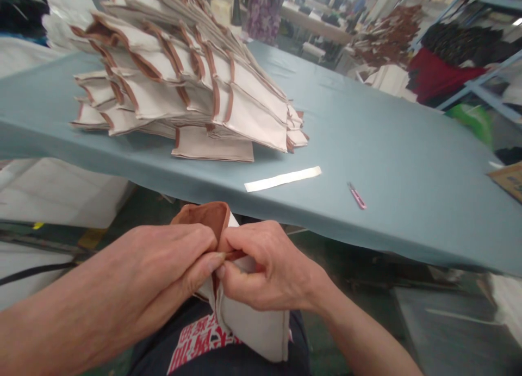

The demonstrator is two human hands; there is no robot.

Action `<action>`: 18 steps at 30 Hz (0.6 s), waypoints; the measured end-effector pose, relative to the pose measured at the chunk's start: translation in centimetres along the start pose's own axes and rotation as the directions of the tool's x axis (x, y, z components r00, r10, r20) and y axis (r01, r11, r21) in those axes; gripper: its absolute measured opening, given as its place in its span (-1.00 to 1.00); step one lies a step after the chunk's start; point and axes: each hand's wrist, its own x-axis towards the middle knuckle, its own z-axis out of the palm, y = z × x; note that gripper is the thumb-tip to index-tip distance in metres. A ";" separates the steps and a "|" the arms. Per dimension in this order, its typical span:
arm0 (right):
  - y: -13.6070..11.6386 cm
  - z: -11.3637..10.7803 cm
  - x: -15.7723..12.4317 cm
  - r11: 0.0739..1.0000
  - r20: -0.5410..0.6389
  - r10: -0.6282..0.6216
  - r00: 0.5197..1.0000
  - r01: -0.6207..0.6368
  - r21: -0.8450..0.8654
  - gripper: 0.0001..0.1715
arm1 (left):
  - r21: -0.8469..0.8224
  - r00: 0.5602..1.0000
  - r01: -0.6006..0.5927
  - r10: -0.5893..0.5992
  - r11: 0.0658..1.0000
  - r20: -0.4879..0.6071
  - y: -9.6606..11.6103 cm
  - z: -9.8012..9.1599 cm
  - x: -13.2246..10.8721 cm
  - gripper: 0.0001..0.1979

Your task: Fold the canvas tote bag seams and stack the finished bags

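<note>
A white fabric pouch (256, 321) with a brown lining hangs in front of my lap, below the table's near edge. Its brown-edged opening faces up and away from me. My left hand (175, 262) pinches the brown edge on the near side of the opening. Fingertips of my right hand (265, 267) pinch the same edge from the right, so both thumbs nearly meet. A thin brown strip of the edge shows between the right fingers. Part of the pouch is hidden behind both hands.
On the blue-covered table (408, 148) lies a large heap of similar white pouches (183, 77). A white strip (283, 179) and pink thread snips (357, 195) rest near the front edge. Beyond stand a shelf with dark and red fabric (440, 74) and a person in patterned clothing (263, 14).
</note>
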 end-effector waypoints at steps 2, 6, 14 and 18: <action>0.1 -0.1 -0.1 0.999 0.010 0.018 1.000 -0.018 0.028 -0.80 | -0.024 0.996 -0.062 0.063 0.998 0.068 0.3 0.0 0.5 -0.66; 0.6 -0.1 -0.5 0.996 0.045 0.042 0.998 -0.045 0.077 -0.77 | -0.141 0.979 0.020 0.009 0.990 0.203 0.5 -0.1 1.1 -0.69; 1.1 0.1 -1.4 0.998 0.083 0.034 0.996 -0.039 0.051 -0.80 | -0.358 0.943 0.134 -0.007 0.924 0.334 -1.3 0.3 1.5 -0.52; 1.4 -0.2 -1.3 0.972 0.136 0.080 0.987 -0.108 0.208 -0.76 | -0.372 0.959 0.128 -0.020 0.919 0.283 -1.5 1.0 1.6 -0.54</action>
